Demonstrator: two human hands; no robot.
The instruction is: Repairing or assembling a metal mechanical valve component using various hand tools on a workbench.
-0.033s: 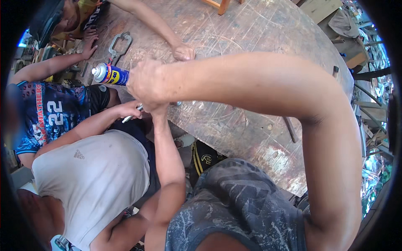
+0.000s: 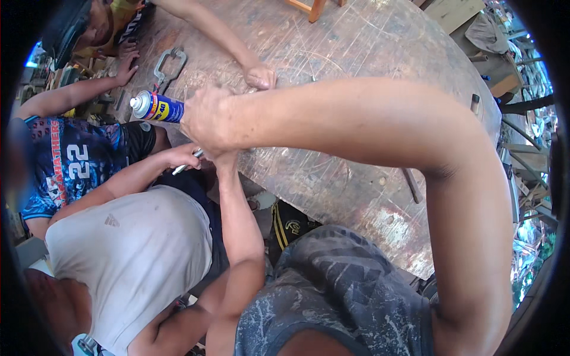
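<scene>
Basically, R hand [image 2: 205,118] was clenched on the lower end of a blue/yellow spray can [image 2: 159,108]. Can was tipped over sideways, white nozzle end pointing L, out past the knuckles, near the L edge of the table [image 2: 350,172]. L hand [image 2: 222,156] was right up against R hand, mostly hidden by it; can't tell if its fingers were closed or on what.

Just past the can's nozzle end: a grey C-clamp [image 2: 168,70] on the tabletop, approx in line w/ it; contact unclear. Just below the hands, a co-worker in a white shirt [image 2: 136,237] had a slim pale tool [image 2: 187,163] in their fingers. Across the table, another person's hand [image 2: 260,77] rested on the top, fingers curled. Further R, a dark bar [image 2: 411,185] lay below the R forearm. Far side: part of a wooden frame [image 2: 316,10].
</scene>
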